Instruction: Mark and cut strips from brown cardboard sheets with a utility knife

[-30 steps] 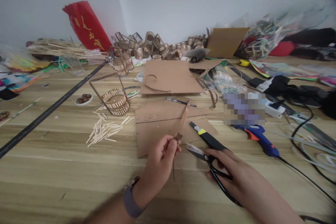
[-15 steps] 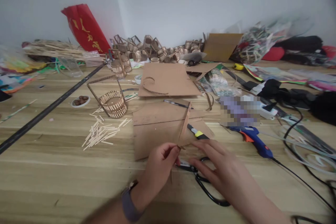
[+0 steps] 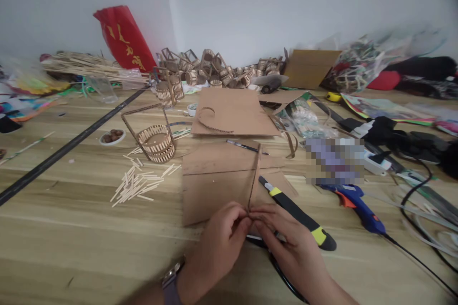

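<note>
My left hand point(image 3: 220, 243) and my right hand point(image 3: 286, 243) meet at the near edge of the wooden floor, both pinching the lower end of a thin cardboard strip point(image 3: 254, 176) that stands up and leans slightly away from me. Black scissors point(image 3: 282, 271) lie under my right hand, mostly hidden. A black and yellow utility knife point(image 3: 296, 212) lies just right of my hands. Folded cardboard sheets point(image 3: 214, 176) lie flat right behind the strip.
A small stick basket with a cardboard handle point(image 3: 155, 140) and a pile of loose sticks point(image 3: 138, 183) lie to the left. A blue glue gun point(image 3: 359, 202) with its cable lies to the right. A long black bar point(image 3: 71, 145) runs diagonally at left. Clutter lines the wall.
My right hand set the scissors down on the floor and moved left onto the strip's lower end. The strip has turned more upright.
</note>
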A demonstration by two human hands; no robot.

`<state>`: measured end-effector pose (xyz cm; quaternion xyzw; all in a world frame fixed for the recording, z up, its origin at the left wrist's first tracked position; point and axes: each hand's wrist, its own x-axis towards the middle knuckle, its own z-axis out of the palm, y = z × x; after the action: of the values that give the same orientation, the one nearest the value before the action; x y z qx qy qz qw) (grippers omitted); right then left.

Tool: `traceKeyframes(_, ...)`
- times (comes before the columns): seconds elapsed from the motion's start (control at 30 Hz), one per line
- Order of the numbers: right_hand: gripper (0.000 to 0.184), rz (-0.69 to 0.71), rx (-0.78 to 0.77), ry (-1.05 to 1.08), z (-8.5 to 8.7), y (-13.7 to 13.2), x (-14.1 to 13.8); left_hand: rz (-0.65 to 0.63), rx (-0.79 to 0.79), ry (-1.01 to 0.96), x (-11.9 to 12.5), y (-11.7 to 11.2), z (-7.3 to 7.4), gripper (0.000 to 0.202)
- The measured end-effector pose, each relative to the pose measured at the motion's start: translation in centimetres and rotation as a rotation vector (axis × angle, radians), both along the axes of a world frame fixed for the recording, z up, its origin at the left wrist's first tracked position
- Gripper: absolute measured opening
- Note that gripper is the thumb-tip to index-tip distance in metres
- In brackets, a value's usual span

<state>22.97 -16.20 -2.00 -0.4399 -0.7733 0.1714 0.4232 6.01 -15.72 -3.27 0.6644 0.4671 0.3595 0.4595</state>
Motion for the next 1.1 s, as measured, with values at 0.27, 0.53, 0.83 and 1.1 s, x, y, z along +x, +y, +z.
traceKeyframes(0.27,0.017,-0.026,0.117,0.034,0.9,-0.6,0.1,-0.057,0.164,0.005,-0.2,-0.9,0.5,0.018)
traceKeyframes(0.53,0.023,-0.052,-0.177,0.232,0.9,-0.4,0.3,-0.077,0.197,0.014,-0.5,-0.9,0.7,0.017)
traceKeyframes(0.83,0.031,-0.043,-0.343,0.392,0.9,-0.1,0.4,-0.148,0.233,-0.025,-0.5,-0.7,0.9,0.017)
traceKeyframes(1.1,0.016,0.001,0.066,0.108,-0.3,-0.9,0.1,-0.036,0.156,0.026,-0.4,-0.4,0.3,0.019)
